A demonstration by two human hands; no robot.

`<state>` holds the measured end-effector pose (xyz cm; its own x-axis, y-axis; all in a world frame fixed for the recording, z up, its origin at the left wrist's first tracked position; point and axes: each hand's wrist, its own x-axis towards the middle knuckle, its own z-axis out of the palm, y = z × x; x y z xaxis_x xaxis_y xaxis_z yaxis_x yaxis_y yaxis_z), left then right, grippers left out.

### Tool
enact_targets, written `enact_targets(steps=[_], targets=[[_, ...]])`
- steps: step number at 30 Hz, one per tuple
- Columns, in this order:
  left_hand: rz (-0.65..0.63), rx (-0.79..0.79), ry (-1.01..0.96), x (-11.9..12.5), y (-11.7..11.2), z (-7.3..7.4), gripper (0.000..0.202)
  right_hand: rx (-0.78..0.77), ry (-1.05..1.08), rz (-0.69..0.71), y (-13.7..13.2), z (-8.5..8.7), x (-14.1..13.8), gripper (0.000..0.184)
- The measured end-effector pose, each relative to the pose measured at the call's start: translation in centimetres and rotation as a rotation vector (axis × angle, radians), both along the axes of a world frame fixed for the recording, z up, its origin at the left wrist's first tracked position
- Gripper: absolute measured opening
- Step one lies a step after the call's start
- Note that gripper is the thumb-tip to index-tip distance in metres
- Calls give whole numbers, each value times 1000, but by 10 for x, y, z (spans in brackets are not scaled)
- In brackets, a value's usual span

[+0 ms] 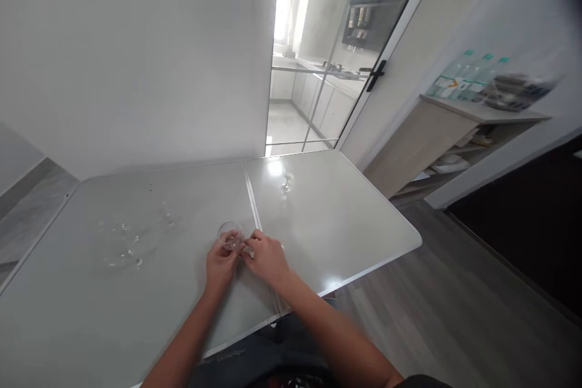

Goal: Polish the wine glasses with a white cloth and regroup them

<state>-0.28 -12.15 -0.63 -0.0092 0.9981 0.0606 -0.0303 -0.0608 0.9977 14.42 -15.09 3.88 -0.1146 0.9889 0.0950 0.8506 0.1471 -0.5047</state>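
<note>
Left hand (222, 259): partly curled, thumb and fingers around the side of a clear cup (230, 230); it has hold of it.
Right hand (267, 257): fingertips bent and drawn together on a small clear part (248, 251) just beside the cup; whether the two are joined, I cannot tell.
Clear cup: in the left hand's fingers, its round rim showing beyond them, just left of the right hand.
Stemmed clear cup (286, 187): upright on its round foot, beyond the right hand and slightly to its right, apart from it.
Clear pieces (130, 253): scattered well to the left of the left hand; their outlines are too faint to tell shapes.
Single clear piece (170, 219): left of the left hand and farther out, nearer than the scatter.
Folding table (345, 212): under both hands, its metal seam (253, 199) running past the right hand.
Bottles (470, 79): green-capped, on a shelf unit (425, 139) far beyond the right hand, to its right.
</note>
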Motion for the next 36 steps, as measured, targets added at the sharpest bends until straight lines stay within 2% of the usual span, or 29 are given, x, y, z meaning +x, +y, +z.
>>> enact_targets(steps=[3, 5, 8, 10, 13, 17, 20, 23, 29, 36], targets=[[-25, -32, 4, 0, -1, -4, 43, -14, -81, -24, 1, -9, -9, 18], [-7, 8, 21, 0, -2, -4, 42, -6, -73, -38, 2, -13, -9, 16], [-29, 87, 24, 2, -2, 0, 53, 54, 20, -126, 8, -12, 14, 19], [-35, 95, -1, 3, -2, 3, 55, 95, 112, -301, 21, -7, 50, 22], [-31, 44, -37, 3, -1, 7, 39, 67, 175, -679, 59, 6, 124, 27], [-104, -26, -26, 3, 0, 7, 34, 44, 173, -787, 114, 16, 212, 23], [-108, -38, -10, 3, 0, 7, 32, 4, 174, -799, 139, 15, 243, 20], [-104, -45, -5, 3, 0, 6, 31, -23, 176, -800, 152, 7, 253, 20], [-76, -75, 2, 4, 1, 4, 32, -59, 170, -787, 164, -9, 254, 18], [-75, -97, -21, 4, 1, 1, 32, -41, 178, -777, 171, -14, 249, 18]])
